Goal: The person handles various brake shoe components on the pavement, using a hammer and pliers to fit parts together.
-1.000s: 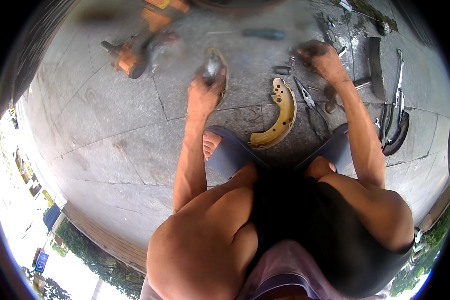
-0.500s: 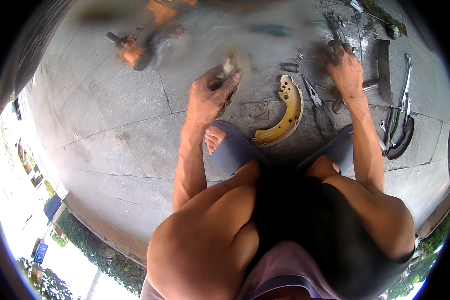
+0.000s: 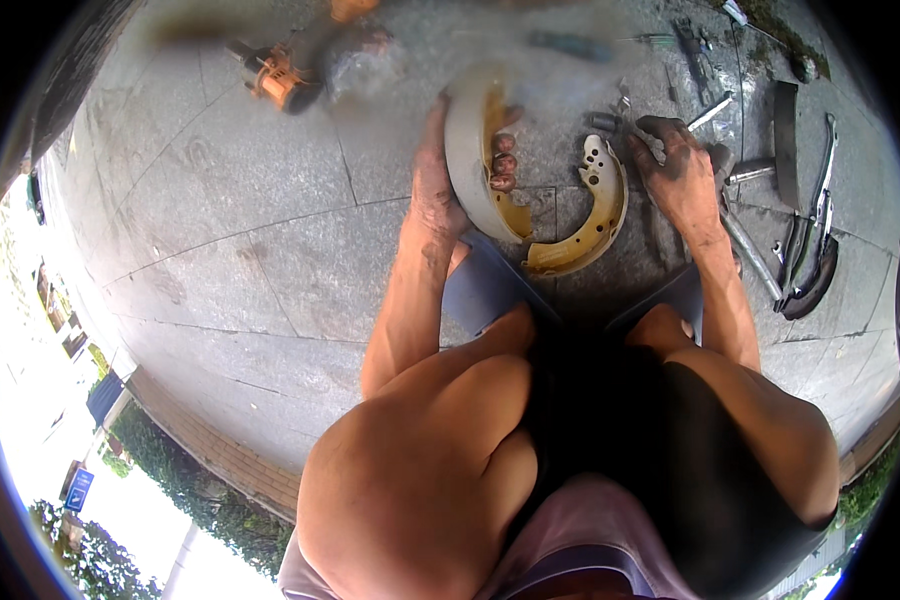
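My left hand (image 3: 436, 180) grips a brake shoe (image 3: 467, 150) by its curved outer side. The shoe stands on edge, grey lining outward, and my fingertips show against its yellow metal inner side. A second brake shoe (image 3: 610, 215) lies on the paving between my feet, its holed end pointing away from me. To the right of it, my right hand (image 3: 678, 170) is low over the ground with its fingers curled. What those fingers hold is hidden. A hammer (image 3: 755, 170) and a long metal bar (image 3: 753, 255) lie beside that hand.
A dark socket (image 3: 602, 121) lies beyond the second shoe. Farther right are a flat dark strip (image 3: 786, 145), a long wrench (image 3: 827, 170) and a black curved piece (image 3: 813, 285). An orange power tool (image 3: 282, 82) lies at the far left. A blurred patch covers the top middle.
My left hand has turned the brake shoe so its grey lining shows. My right hand has come nearer, over where pliers lay. A long metal bar now shows beside it. The view has shifted slightly.
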